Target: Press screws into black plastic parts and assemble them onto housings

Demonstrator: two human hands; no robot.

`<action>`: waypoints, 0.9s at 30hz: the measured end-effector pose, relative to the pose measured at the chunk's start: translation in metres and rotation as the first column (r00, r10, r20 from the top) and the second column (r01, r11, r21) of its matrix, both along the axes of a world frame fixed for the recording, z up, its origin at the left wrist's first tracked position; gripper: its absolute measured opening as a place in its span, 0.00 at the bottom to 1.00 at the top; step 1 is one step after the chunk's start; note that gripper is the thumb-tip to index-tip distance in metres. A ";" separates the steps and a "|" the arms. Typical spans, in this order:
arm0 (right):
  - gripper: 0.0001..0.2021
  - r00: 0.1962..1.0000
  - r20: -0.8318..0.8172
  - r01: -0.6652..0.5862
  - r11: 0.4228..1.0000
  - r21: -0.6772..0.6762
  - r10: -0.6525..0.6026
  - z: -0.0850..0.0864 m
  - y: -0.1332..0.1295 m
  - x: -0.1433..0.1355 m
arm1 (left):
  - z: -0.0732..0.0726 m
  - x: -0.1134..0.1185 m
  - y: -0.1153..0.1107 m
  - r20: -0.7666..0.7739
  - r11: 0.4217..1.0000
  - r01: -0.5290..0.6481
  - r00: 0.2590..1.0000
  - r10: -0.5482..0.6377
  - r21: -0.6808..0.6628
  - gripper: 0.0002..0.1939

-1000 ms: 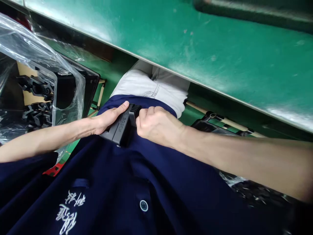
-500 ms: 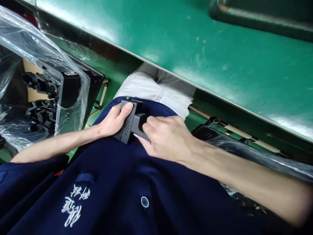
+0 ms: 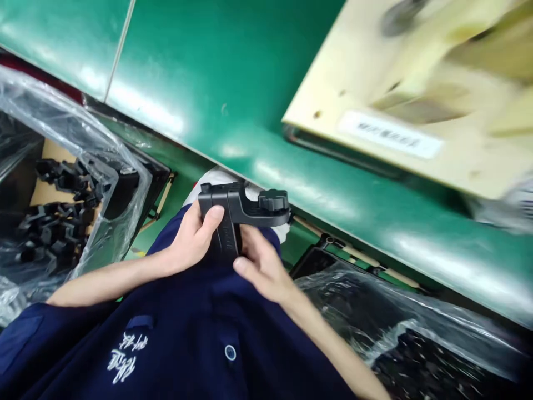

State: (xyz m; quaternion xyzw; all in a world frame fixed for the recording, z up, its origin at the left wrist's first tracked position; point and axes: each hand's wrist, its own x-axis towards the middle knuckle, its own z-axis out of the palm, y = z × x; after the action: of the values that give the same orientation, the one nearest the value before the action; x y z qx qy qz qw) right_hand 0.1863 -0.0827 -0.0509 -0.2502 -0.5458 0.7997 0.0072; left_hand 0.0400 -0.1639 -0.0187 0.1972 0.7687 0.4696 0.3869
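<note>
One black bracket (image 3: 234, 214), head view, before the blue shirt (image 3: 183, 328), is pinched in the left grip (image 3: 192, 239); the right grip (image 3: 266, 272) touches it, pinch unclear. Plastic-lined bins (image 3: 112, 197) flank it; a pale board (image 3: 328, 89) overlies the green surface (image 3: 216, 72).

On my feed, the black clamp device (image 3: 237, 214) carries raised lettering (image 3: 229, 238) on its housing; it is too faint for me to read now, though half a second ago I could read "BOSCH". Below the device, to its left, white embroidered characters (image 3: 127, 355) stand on the navy shirt (image 3: 183, 344); I take the smaller pair for 科技, and cannot make out the larger ones. Up and right of the device, a pale board (image 3: 358, 72) bears a white label (image 3: 391, 134), its dark print blurred beyond reading.
</note>
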 end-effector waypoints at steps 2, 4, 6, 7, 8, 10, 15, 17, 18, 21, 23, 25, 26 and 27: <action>0.34 0.994 0.013 0.105 0.991 0.085 -0.106 0.010 -0.010 0.004 | 0.007 0.000 0.011 0.021 0.993 -0.011 1.000 0.009 0.120 0.24; 0.32 0.978 0.037 0.194 0.961 0.196 -0.205 0.021 -0.010 0.007 | 0.015 -0.003 0.025 0.096 0.970 -0.024 0.995 0.001 0.243 0.27; 0.30 0.966 0.009 0.244 0.929 0.278 -0.257 0.032 -0.002 0.011 | 0.025 -0.007 0.041 0.215 0.946 -0.048 0.976 -0.023 0.320 0.33; 0.28 0.964 -0.016 0.257 0.914 0.315 -0.266 0.038 0.003 0.015 | 0.029 -0.010 0.049 0.279 0.943 -0.061 0.960 -0.035 0.326 0.34; 0.27 0.962 -0.037 0.266 0.896 0.356 -0.271 0.043 0.009 0.018 | 0.033 -0.011 0.057 0.338 0.947 -0.073 0.941 -0.039 0.312 0.35; 0.25 0.959 -0.054 0.272 0.856 0.440 -0.277 0.053 0.017 0.026 | 0.040 -0.008 0.070 0.418 0.964 -0.080 0.908 -0.034 0.253 0.34; 0.23 0.942 -0.101 0.320 0.774 0.546 -0.319 0.069 0.018 0.043 | 0.047 0.014 0.071 0.293 0.945 0.012 0.950 -0.113 0.326 0.35; 0.25 0.932 -0.153 0.357 0.764 0.538 -0.328 0.074 0.019 0.051 | 0.049 0.021 0.067 0.228 0.927 0.059 0.962 -0.152 0.371 0.34; 0.25 0.924 -0.188 0.380 0.760 0.527 -0.332 0.076 0.021 0.057 | 0.049 0.023 0.067 0.214 0.920 0.086 0.960 -0.179 0.383 0.35; 0.26 0.870 -0.268 0.493 0.710 0.503 -0.415 0.085 0.042 0.077 | 0.049 0.020 0.074 0.159 0.863 0.176 0.947 -0.280 0.474 0.32; 0.27 0.771 -0.301 0.632 0.617 0.469 -0.561 0.095 0.067 0.092 | 0.044 0.010 0.082 0.073 0.808 0.180 0.962 -0.264 0.562 0.28; 0.26 0.589 -0.329 0.798 0.466 0.382 -0.739 0.107 0.101 0.105 | 0.034 -0.006 0.087 -0.029 0.794 0.125 0.991 -0.134 0.595 0.24; 0.25 0.481 -0.331 0.866 0.382 0.324 -0.812 0.113 0.122 0.110 | 0.026 -0.016 0.087 -0.087 0.813 0.092 0.995 -0.050 0.576 0.23; 0.22 0.380 -0.317 0.915 0.303 0.268 -0.869 0.119 0.144 0.114 | 0.017 -0.028 0.085 -0.154 0.843 0.056 0.988 0.032 0.535 0.24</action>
State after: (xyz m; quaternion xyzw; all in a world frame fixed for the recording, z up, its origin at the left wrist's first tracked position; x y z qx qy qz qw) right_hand 0.3007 0.0617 0.0680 -0.4576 -0.4644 0.5420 0.5303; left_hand 0.0119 -0.0784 -0.0021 0.3390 0.6332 0.6465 0.2575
